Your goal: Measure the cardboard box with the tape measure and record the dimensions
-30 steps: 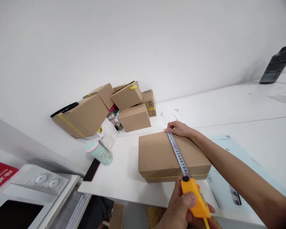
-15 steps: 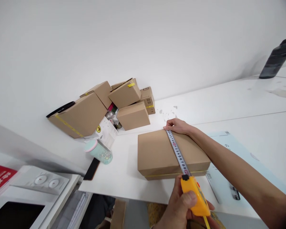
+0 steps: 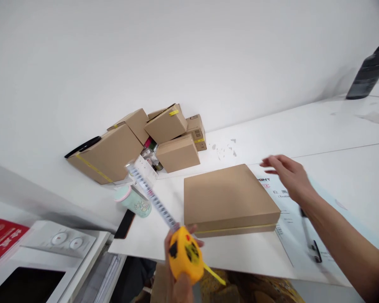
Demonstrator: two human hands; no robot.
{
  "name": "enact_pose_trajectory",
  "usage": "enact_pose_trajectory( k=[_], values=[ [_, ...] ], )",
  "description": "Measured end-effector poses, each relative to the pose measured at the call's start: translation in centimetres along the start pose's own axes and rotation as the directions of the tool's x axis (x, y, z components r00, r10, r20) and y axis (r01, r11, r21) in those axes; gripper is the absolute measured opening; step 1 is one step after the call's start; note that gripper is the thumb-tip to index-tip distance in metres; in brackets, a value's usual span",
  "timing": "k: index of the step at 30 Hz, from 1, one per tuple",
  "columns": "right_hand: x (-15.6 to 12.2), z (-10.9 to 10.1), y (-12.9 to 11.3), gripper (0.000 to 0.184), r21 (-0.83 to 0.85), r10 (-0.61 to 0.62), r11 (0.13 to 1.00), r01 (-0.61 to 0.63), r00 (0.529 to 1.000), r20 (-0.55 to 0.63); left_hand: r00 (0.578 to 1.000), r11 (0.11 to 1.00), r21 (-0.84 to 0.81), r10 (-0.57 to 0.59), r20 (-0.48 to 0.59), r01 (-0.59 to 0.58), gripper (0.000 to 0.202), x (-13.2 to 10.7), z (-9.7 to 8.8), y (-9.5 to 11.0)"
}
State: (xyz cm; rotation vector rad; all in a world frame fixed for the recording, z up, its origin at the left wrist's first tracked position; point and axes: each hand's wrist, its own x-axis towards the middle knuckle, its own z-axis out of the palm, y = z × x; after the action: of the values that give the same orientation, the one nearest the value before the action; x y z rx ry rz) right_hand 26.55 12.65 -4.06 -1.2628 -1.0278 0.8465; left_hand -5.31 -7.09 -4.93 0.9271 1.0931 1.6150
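My left hand [image 3: 180, 290] is wrapped around a yellow tape measure [image 3: 187, 256] at the table's front edge. Its blade [image 3: 153, 195] sticks out up and to the left, blurred by motion, and a yellow strap hangs from the case. To the right of the tape measure, a closed cardboard box [image 3: 229, 193] lies flat on the white table. My right hand [image 3: 290, 174] hovers beyond the box's right side, fingers loosely apart and holding nothing. Below that hand are a light blue printed sheet [image 3: 286, 219] and a pen [image 3: 310, 237], partly behind the forearm.
Several cardboard boxes [image 3: 178, 153] are stacked against the wall. A mint cup [image 3: 135, 203] with a pink lid and a dark flat object [image 3: 125, 225] sit at the table's left. A white appliance [image 3: 60, 242] stands lower left, a dark bottle [image 3: 368, 73] far right.
The tape blade has left the box top; my left hand has swung the tape measure leftward. My right hand has let go of the blade's end and moved right, over the sheet.
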Motion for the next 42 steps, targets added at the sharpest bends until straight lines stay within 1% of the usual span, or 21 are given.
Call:
enact_pose_trajectory(
  k=[2, 3, 5, 7, 10, 12, 13, 16, 18, 21, 23, 25, 26, 27, 29, 31, 33, 35, 38, 40, 42],
  values=[
    [-2.9, -2.2, 2.0, 0.047, -0.062, 0.101, 0.993, -0.102, 0.995, -0.009, 0.99, 0.997, 0.079, 0.03, -0.134, -0.02, 0.077, 0.7, -2.0, 0.3],
    [-4.3, -2.9, 3.0, 0.049, -0.085, 0.145, 0.986, -0.144, 0.989, 0.011, 0.985, 0.996, 0.094, 0.029, -0.172, -0.013, 0.073, 1.0, -2.6, 0.1],
    [-6.8, -3.5, 4.6, 0.049, -0.109, 0.192, 0.977, -0.182, 0.977, 0.092, 0.978, 0.997, 0.083, 0.016, -0.207, 0.002, 0.069, 1.7, -2.9, -0.9],
    [-8.6, -3.3, 5.2, 0.051, -0.118, 0.164, 0.982, -0.146, 0.974, 0.159, 0.977, 0.999, 0.049, 0.003, -0.213, 0.008, 0.067, 2.3, -2.4, -2.1],
    [-9.4, -3.0, 4.3, 0.056, -0.193, -0.001, 0.98, 0.048, 0.972, 0.237, 0.984, 1.0, -0.011, 0.014, -0.18, -0.017, 0.067, 3.5, -1.6, -2.7],
    [-9.0, -2.9, 2.8, 0.056, -0.239, -0.078, 0.961, 0.139, 0.966, 0.248, 0.988, 0.998, -0.036, 0.048, -0.15, -0.054, 0.069, 4.6, -1.2, -2.1],
    [-8.6, -2.9, 1.9, 0.055, -0.259, -0.084, 0.955, 0.145, 0.969, 0.232, 0.99, 0.997, -0.047, 0.063, -0.129, -0.069, 0.07, 5.2, -1.1, -1.5],
    [-6.8, -2.3, -0.7, 0.047, -0.323, -0.029, 0.944, 0.071, 0.991, 0.134, 0.995, 0.994, -0.068, 0.083, -0.06, -0.087, 0.07, 7.3, -0.8, 0.6],
    [-5.3, -1.4, -1.8, 0.046, -0.33, 0.006, 0.944, 0.023, 0.996, 0.087, 0.995, 0.994, -0.063, 0.092, -0.024, -0.093, 0.069, 8.1, -0.3, 1.9],
    [-2.6, 0.0, -2.6, 0.048, -0.315, -0.011, 0.948, 0.037, 0.996, 0.083, 0.983, 0.983, -0.023, 0.181, 0.013, -0.18, 0.071, 7.5, 0.8, 3.0],
    [-1.0, 0.7, -2.7, 0.048, -0.31, -0.061, 0.946, 0.089, 0.993, 0.096, 0.974, 0.976, -0.041, 0.214, 0.073, -0.212, 0.075, 6.1, 1.7, 2.6],
    [0.3, 1.1, -2.6, 0.047, -0.292, -0.07, 0.95, 0.113, 0.986, 0.152, 0.967, 0.985, -0.106, 0.155, 0.202, -0.136, 0.077, 4.5, 2.8, 1.1],
    [0.9, 1.2, -2.5, 0.047, -0.285, -0.051, 0.952, 0.109, 0.978, 0.204, 0.956, 0.988, -0.14, 0.098, 0.278, -0.061, 0.077, 3.8, 3.5, 0.1],
    [1.4, 1.3, -2.3, 0.047, -0.282, -0.023, 0.954, 0.1, 0.964, 0.264, 0.933, 0.986, -0.166, 0.031, 0.359, 0.031, 0.077, 3.2, 4.2, -1.1],
    [2.2, 1.5, -1.9, 0.045, -0.281, 0.037, 0.956, 0.079, 0.923, 0.384, 0.896, 0.963, -0.195, -0.083, 0.435, 0.184, 0.077, 2.5, 5.8, -3.1],
    [2.9, 1.7, -1.3, 0.043, -0.269, 0.069, 0.96, 0.072, 0.874, 0.48, 0.865, 0.939, -0.188, -0.17, 0.472, 0.287, 0.075, 2.3, 7.2, -4.2],
    [3.4, 2.0, -1.0, 0.043, -0.268, 0.07, 0.96, 0.085, 0.851, 0.52, 0.844, 0.928, -0.145, -0.237, 0.481, 0.343, 0.068, 2.4, 7.9, -3.9],
    [3.3, 2.3, -1.2, 0.043, -0.295, 0.04, 0.947, 0.124, 0.869, 0.493, 0.839, 0.926, -0.09, -0.288, 0.462, 0.367, 0.058, 2.7, 8.1, -2.6],
    [2.3, 2.8, -2.3, 0.045, -0.338, -0.07, 0.914, 0.226, 0.906, 0.417, 0.814, 0.914, -0.008, -0.357, 0.459, 0.405, 0.052, 3.4, 7.3, -0.2],
    [1.2, 3.2, -3.1, 0.051, -0.365, -0.139, 0.881, 0.302, 0.901, 0.41, 0.787, 0.897, 0.044, -0.409, 0.461, 0.44, 0.055, 4.1, 6.5, 0.9],
    [0.3, 3.5, -3.5, 0.058, -0.415, -0.161, 0.842, 0.346, 0.894, 0.419, 0.773, 0.882, 0.09, -0.45, 0.446, 0.462, 0.058, 4.8, 5.7, 1.5]
  ],
)
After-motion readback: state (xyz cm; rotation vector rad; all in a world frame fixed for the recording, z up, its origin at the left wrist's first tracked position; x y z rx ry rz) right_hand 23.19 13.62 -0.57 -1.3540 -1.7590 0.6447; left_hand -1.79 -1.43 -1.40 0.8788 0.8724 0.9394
